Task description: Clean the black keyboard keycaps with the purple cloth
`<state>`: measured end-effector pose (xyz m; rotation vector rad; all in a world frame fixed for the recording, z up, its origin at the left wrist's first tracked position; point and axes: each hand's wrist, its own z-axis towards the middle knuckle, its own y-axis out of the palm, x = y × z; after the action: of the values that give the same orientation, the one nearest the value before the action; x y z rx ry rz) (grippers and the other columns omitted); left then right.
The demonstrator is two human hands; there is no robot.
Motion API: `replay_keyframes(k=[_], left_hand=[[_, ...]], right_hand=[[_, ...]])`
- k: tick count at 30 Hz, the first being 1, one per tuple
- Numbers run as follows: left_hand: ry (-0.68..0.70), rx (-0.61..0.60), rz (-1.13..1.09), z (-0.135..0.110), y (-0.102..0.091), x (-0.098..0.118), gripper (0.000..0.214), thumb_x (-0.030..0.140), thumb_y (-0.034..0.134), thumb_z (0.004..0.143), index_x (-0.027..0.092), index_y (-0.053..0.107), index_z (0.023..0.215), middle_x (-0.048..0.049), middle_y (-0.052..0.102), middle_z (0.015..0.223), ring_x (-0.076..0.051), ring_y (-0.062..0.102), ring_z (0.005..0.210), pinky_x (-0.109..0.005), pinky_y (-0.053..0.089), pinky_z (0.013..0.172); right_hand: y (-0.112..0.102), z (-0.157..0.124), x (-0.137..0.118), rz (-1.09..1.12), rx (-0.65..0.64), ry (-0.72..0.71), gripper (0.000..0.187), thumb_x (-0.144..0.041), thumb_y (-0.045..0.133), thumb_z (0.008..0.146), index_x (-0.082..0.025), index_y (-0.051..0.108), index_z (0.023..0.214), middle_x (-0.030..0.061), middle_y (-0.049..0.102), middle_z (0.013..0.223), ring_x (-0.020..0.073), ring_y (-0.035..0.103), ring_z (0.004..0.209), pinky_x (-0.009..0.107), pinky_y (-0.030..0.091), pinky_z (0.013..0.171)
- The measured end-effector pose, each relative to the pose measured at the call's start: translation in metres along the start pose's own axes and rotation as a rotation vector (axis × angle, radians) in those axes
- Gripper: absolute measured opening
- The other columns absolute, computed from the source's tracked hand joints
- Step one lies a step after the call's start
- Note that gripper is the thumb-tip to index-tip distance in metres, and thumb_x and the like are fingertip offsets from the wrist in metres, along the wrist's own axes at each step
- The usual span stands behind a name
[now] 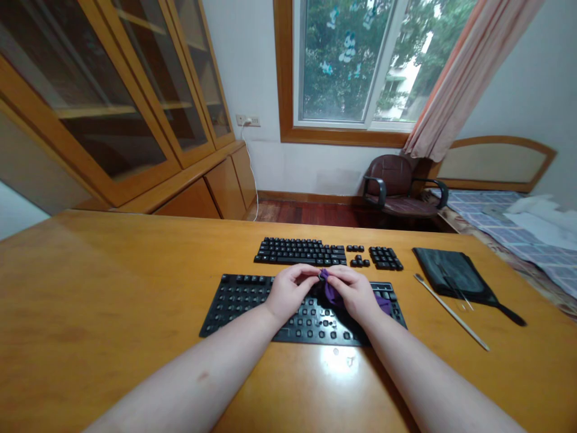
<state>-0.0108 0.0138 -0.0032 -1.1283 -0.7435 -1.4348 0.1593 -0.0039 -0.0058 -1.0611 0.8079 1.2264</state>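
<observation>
Both hands meet above the far side of a black keyboard, whose middle shows bare key switches; some caps remain along its top row. My left hand is closed in a pinch on a small dark piece, apparently a keycap, mostly hidden by fingers. My right hand grips a purple cloth and presses a fold of it against that piece. The cloth's other end hangs over the keyboard's right part. Just beyond the hands, loose black keycaps lie in rows on the desk, grouped as on a keyboard.
On the right of the wooden desk lie a black pouch, a wire tool on it, and a long thin stick with a dark tip. Behind stand a glass-door cabinet, a chair and a bed.
</observation>
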Motion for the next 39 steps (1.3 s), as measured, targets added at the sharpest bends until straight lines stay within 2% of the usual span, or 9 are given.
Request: replay_keyframes(k=[5, 13, 18, 26, 31, 35, 39], left_hand=[[-0.028, -0.056, -0.034, -0.0010, 0.0003, -0.0026, 0.017, 0.019, 0.065, 0.075, 0.016, 0.067, 0.091, -0.0055, 0.071, 0.091, -0.017, 0.067, 0.083, -0.033, 0.055, 0.081], [0.038, 0.016, 0.115, -0.0014, -0.0005, -0.0016, 0.008, 0.020, 0.066, 0.074, 0.017, 0.067, 0.082, -0.0034, 0.070, 0.081, -0.016, 0.066, 0.074, -0.030, 0.055, 0.074], [0.082, -0.027, 0.179, -0.0012, -0.0017, -0.0035, 0.011, 0.019, 0.066, 0.074, 0.018, 0.067, 0.084, -0.0041, 0.069, 0.085, -0.017, 0.065, 0.082, -0.032, 0.053, 0.081], [0.078, -0.035, 0.139, -0.0024, -0.0003, -0.0025, 0.011, 0.018, 0.062, 0.077, 0.017, 0.064, 0.088, -0.0047, 0.065, 0.088, -0.016, 0.063, 0.083, -0.032, 0.053, 0.079], [0.001, -0.031, 0.040, -0.0023, 0.0004, -0.0071, 0.012, 0.016, 0.063, 0.075, 0.017, 0.063, 0.087, -0.0050, 0.066, 0.088, -0.016, 0.064, 0.082, -0.032, 0.054, 0.079], [-0.062, -0.049, -0.057, -0.0016, 0.0010, -0.0082, 0.011, 0.015, 0.065, 0.072, 0.016, 0.063, 0.083, -0.0039, 0.068, 0.084, -0.016, 0.065, 0.078, -0.031, 0.055, 0.076], [-0.067, -0.039, -0.042, -0.0017, 0.0017, -0.0067, 0.010, 0.014, 0.067, 0.069, 0.016, 0.064, 0.079, -0.0029, 0.068, 0.080, -0.015, 0.065, 0.075, -0.030, 0.055, 0.073]], right_hand=[[0.0017, 0.0001, 0.0020, -0.006, 0.030, -0.002, 0.015, -0.031, 0.063, 0.078, -0.024, 0.074, 0.086, 0.0056, 0.070, 0.089, 0.0197, 0.063, 0.086, 0.035, 0.050, 0.081], [0.0031, -0.0014, -0.0004, -0.017, 0.047, -0.019, 0.015, -0.030, 0.062, 0.079, -0.024, 0.073, 0.087, 0.0056, 0.070, 0.089, 0.0195, 0.064, 0.085, 0.036, 0.051, 0.081], [0.0034, -0.0015, 0.0012, -0.030, 0.060, -0.027, 0.015, -0.030, 0.063, 0.078, -0.024, 0.073, 0.087, 0.0057, 0.070, 0.088, 0.0197, 0.064, 0.085, 0.036, 0.050, 0.081], [0.0042, -0.0015, 0.0014, -0.029, 0.056, -0.015, 0.015, -0.030, 0.064, 0.077, -0.024, 0.073, 0.087, 0.0056, 0.070, 0.088, 0.0195, 0.064, 0.085, 0.036, 0.050, 0.082], [0.0034, -0.0016, -0.0001, -0.040, 0.025, -0.008, 0.017, -0.031, 0.067, 0.074, -0.024, 0.073, 0.089, 0.0060, 0.070, 0.089, 0.0204, 0.063, 0.085, 0.037, 0.050, 0.082], [0.0026, -0.0007, 0.0002, 0.000, 0.019, 0.019, 0.013, -0.032, 0.070, 0.071, -0.023, 0.073, 0.080, 0.0055, 0.069, 0.082, 0.0197, 0.064, 0.079, 0.035, 0.051, 0.077], [0.0029, -0.0005, 0.0009, 0.030, 0.062, 0.036, 0.010, -0.032, 0.073, 0.067, -0.022, 0.071, 0.068, 0.0034, 0.068, 0.071, 0.0182, 0.063, 0.070, 0.032, 0.051, 0.069]])
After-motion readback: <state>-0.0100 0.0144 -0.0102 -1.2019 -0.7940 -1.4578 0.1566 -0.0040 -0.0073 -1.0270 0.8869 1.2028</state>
